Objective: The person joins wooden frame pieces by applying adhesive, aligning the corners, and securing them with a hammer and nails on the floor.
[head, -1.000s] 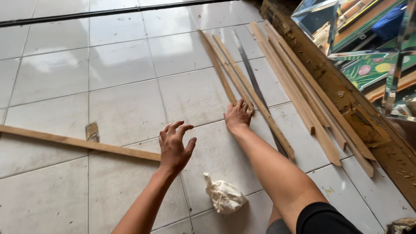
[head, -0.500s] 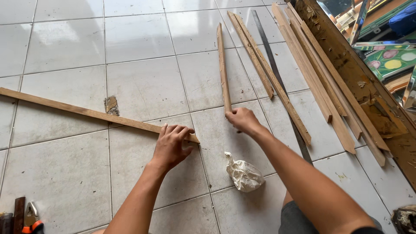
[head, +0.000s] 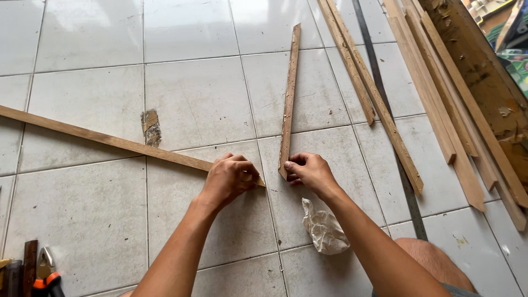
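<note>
Hands first: our left hand is curled shut over the near end of a long wooden strip that runs off to the left across the tiled floor. Our right hand pinches the near end of a shorter wooden strip pointing away from us. The two held ends lie near each other. A crumpled white bag sits just below our right wrist, and more wooden strips lie to the right.

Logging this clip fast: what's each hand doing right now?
Left hand: closed on the end of the long wooden strip.
Right hand: closed on the end of the upright-lying wooden strip.
</note>
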